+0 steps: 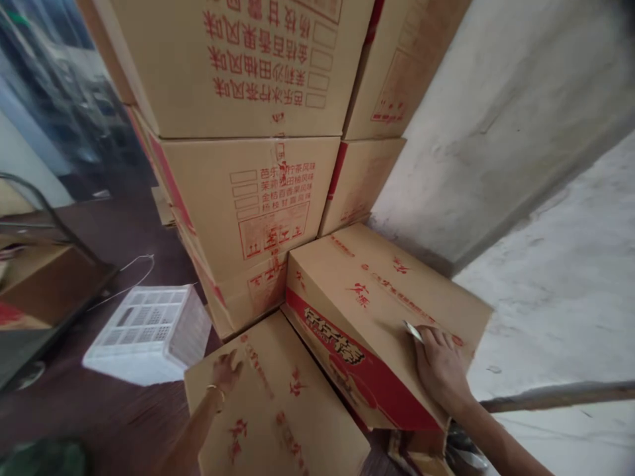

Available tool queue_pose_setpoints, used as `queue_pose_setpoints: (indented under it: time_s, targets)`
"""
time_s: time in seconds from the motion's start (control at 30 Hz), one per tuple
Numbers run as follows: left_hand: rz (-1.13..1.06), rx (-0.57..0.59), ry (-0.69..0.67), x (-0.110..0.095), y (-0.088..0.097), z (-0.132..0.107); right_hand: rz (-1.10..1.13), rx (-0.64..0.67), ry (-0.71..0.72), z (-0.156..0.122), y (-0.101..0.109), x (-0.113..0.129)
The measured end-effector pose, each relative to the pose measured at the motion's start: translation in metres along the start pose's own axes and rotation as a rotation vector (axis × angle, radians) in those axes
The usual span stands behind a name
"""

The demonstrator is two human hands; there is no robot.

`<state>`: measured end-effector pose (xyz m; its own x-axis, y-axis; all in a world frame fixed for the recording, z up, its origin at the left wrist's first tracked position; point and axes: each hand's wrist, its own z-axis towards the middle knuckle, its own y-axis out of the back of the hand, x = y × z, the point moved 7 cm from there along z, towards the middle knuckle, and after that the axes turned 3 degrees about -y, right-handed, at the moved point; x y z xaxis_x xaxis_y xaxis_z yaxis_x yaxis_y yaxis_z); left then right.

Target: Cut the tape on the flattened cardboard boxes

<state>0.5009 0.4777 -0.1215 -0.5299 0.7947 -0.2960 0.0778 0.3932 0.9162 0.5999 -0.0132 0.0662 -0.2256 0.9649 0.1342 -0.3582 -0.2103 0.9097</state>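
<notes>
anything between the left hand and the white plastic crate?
Head view: nothing. Left hand rests on the lower carton; between it and the white plastic crate are only that carton's bare corner and dark floor.

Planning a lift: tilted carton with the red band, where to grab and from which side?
Judgement: take the tilted carton by its two short ends, from above. The right hand, holding a small blade, already rests near its low right corner. The left hand lies flat on the lower carton. The stack blocks the far side.
</notes>
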Motion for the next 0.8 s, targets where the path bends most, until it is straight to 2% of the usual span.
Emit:
queue_pose_setpoints:
  time_s: [0.07, 0.1, 0.2, 0.23, 0.3, 0.4, 0.57, 0.63, 0.8]
  targets:
    - [-0.055, -0.035, -0.171, -0.059, 0.014, 0.024, 0.006, 0.0, -0.066, 0.001, -0.004, -0.005]
    - [-0.08, -0.065, -0.25, -0.092, 0.027, 0.034, 0.013, -0.002, -0.1, 0.002, -0.006, -0.008]
    - [-0.204, -0.236, -0.517, -0.192, 0.089, 0.052, 0.031, -0.027, -0.2, 0.006, -0.012, -0.02]
    - [-0.225, -0.286, -0.56, -0.219, 0.111, 0.058, 0.033, -0.029, -0.234, 0.009, -0.014, -0.025]
    - [-0.194, -0.331, -0.56, -0.259, 0.147, 0.071, 0.041, -0.015, -0.294, 0.018, -0.017, -0.035]
    - [-0.089, -0.325, -0.446, -0.292, 0.175, 0.09, 0.056, 0.016, -0.38, 0.037, -0.015, -0.055]
    - [0.01, -0.345, -0.236, -0.315, 0.185, 0.096, 0.008, 0.073, -0.52, 0.068, -0.005, -0.102]
    - [0.0, -0.371, -0.197, -0.323, 0.187, 0.09, 0.003, 0.086, -0.492, 0.08, -0.003, -0.115]
    - [-0.047, -0.393, -0.216, -0.339, 0.191, 0.079, -0.028, 0.151, -0.339, 0.112, -0.008, -0.134]
